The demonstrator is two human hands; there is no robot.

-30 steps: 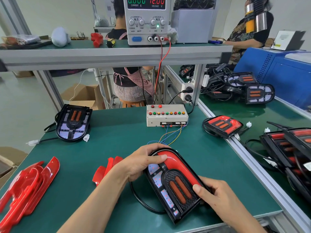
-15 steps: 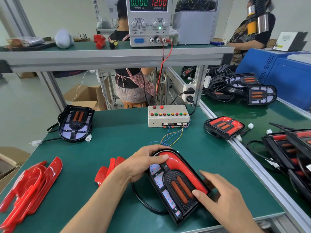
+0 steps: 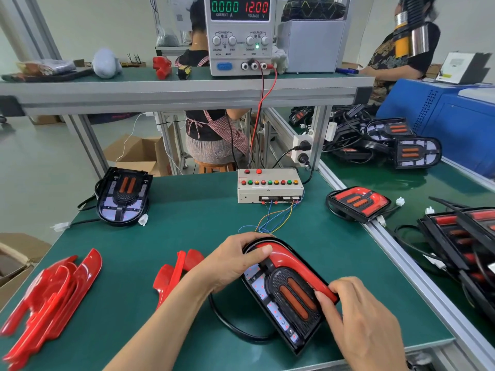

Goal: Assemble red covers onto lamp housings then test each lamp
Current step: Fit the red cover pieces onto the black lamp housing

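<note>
near the front edge of the tabletop (image 3: pixel 187 218), the lamp housing (image 3: pixel 278 298) is gripped by the left hand (image 3: pixel 227 263); the red cover (image 3: pixel 297 269) is pinched by the right hand (image 3: pixel 367 325). uneven pressure could leave one end unseated, or the housing could slide off.

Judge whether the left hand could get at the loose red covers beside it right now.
Probably yes: the covers lie uncovered just beside the left hand, though it first must let go of the lamp.
</note>
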